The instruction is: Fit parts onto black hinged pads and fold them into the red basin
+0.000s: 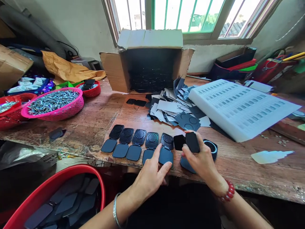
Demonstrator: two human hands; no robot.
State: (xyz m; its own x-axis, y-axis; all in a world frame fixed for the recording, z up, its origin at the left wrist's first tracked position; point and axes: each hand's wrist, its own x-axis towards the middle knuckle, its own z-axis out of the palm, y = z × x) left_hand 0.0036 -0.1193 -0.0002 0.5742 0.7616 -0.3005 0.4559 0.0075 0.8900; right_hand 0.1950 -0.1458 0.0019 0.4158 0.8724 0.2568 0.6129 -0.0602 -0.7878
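Along the table's front edge lies a row of several black hinged cases (pixel 139 136), opened flat. Their upper halves have a grid with rings, and the lower halves are smooth. My left hand (pixel 152 173) is at the right part of this row, index finger and thumb spread. Its fingertips are at an opened hinged case (pixel 166 156); its other fingers are partly hidden. My right hand (pixel 203 160) grips a black hinged case (pixel 192 142) with smooth, rounded-square halves, raised above the row. Behind that hand, another hinged case (pixel 211 148) shows a pale ring, partly covered.
A heap of black and grey cut pieces (pixel 170 106) lies beyond the row, before an open cardboard box (pixel 114 71). A white foam block (pixel 247 132) stands right, near a glue bottle (pixel 269 156). Left are a pink basket (pixel 53 116) of metal parts and a red tub (pixel 102 184).
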